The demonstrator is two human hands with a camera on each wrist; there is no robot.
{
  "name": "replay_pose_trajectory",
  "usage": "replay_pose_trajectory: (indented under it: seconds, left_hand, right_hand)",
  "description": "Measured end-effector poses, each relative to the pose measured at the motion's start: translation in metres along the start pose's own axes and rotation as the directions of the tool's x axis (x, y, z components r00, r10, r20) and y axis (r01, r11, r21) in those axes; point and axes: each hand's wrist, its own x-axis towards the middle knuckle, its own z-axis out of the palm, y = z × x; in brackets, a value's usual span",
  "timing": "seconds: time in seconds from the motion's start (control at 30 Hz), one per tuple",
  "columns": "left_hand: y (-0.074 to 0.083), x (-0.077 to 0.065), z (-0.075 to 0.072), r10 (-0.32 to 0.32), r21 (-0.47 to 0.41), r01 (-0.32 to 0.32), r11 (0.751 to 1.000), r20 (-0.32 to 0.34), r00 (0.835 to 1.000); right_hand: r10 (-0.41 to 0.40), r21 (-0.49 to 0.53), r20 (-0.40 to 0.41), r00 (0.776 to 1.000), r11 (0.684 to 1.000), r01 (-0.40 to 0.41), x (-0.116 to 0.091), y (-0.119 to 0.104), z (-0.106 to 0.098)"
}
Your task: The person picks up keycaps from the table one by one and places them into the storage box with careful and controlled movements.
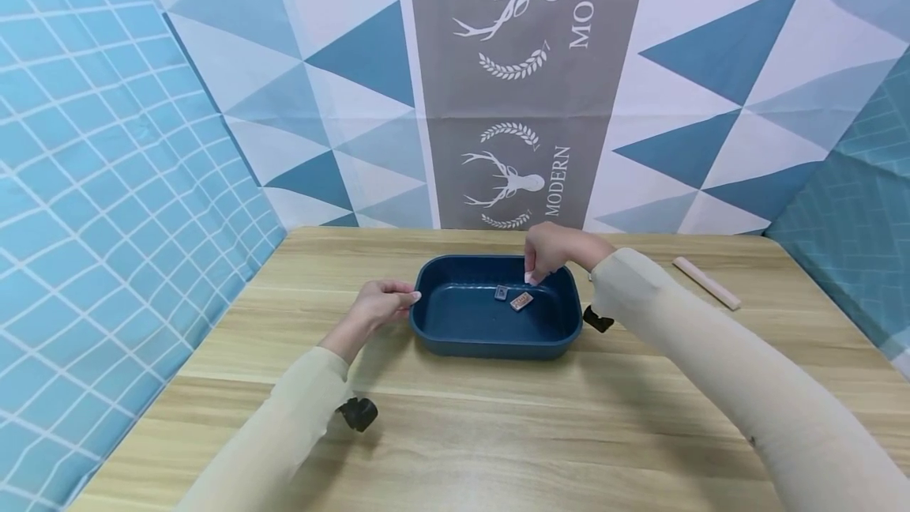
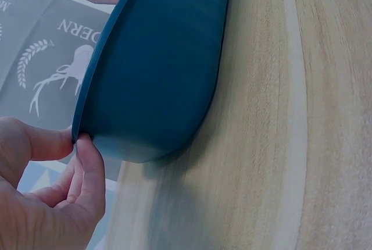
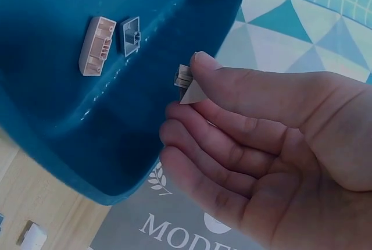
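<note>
A dark blue rectangular tray (image 1: 490, 349) sits on the wooden table. My left hand (image 1: 377, 303) pinches its left rim between thumb and forefinger, as the left wrist view shows closely. Inside lie a small grey keycap (image 3: 131, 36) and a longer pinkish keycap (image 3: 96, 46), both with hollow undersides showing. Over the tray's back right part, my right hand (image 1: 558, 247) pinches a small whitish keycap (image 3: 193, 91) between thumb and fingers. That piece is partly hidden by the thumb, and it stays apart from the two keycaps in the tray.
A pale pinkish bar (image 1: 706, 283) lies on the table right of the tray. By the tray, a small white piece (image 3: 35, 236) shows in the right wrist view. Patterned cloth (image 1: 370, 85) hangs behind the table, with blue tiled cloth (image 1: 107, 180) at the left.
</note>
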Motion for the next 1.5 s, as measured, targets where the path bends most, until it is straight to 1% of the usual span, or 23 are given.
replay_pose_trajectory:
  seconds: [0.27, 0.4, 0.57, 0.8, 1.03, 1.3, 1.5]
  left_hand:
    - [0.002, -0.001, 0.001, -0.003, 0.002, 0.003, 1.000, 0.001, 1.000]
    - [0.003, 0.000, 0.002, -0.003, 0.003, 0.003, 1.000, 0.002, 1.000]
    - [0.005, 0.001, 0.002, -0.012, 0.010, 0.013, 1.000, -0.011, 1.000]
    - [0.006, 0.001, 0.001, -0.011, 0.016, 0.011, 1.000, -0.009, 1.000]
    - [0.005, 0.001, 0.001, -0.011, 0.008, 0.011, 1.000, -0.008, 1.000]
    - [0.004, 0.002, 0.001, -0.004, 0.008, 0.004, 1.000, -0.001, 1.000]
    - [0.002, 0.001, 0.002, -0.014, 0.024, 0.014, 1.000, -0.010, 1.000]
  right_hand:
    - [0.042, 0.003, 0.044, 0.998, 0.999, -0.042, 0.002, -0.005, -0.003]
    - [0.047, -0.007, 0.061, 0.997, 0.999, -0.047, 0.003, -0.005, -0.004]
    - [0.058, -0.018, 0.066, 0.996, 0.998, -0.057, 0.004, -0.007, -0.005]
    - [0.087, -0.012, 0.073, 0.993, 0.996, -0.087, 0.008, -0.010, -0.004]
    - [0.068, -0.011, 0.070, 0.995, 0.998, -0.068, 0.014, -0.012, -0.001]
    - [0.076, 0.000, 0.067, 0.995, 0.997, -0.076, 0.016, -0.014, 0.002]
    - [0.075, -0.001, 0.070, 0.995, 0.997, -0.075, 0.017, -0.018, 0.003]
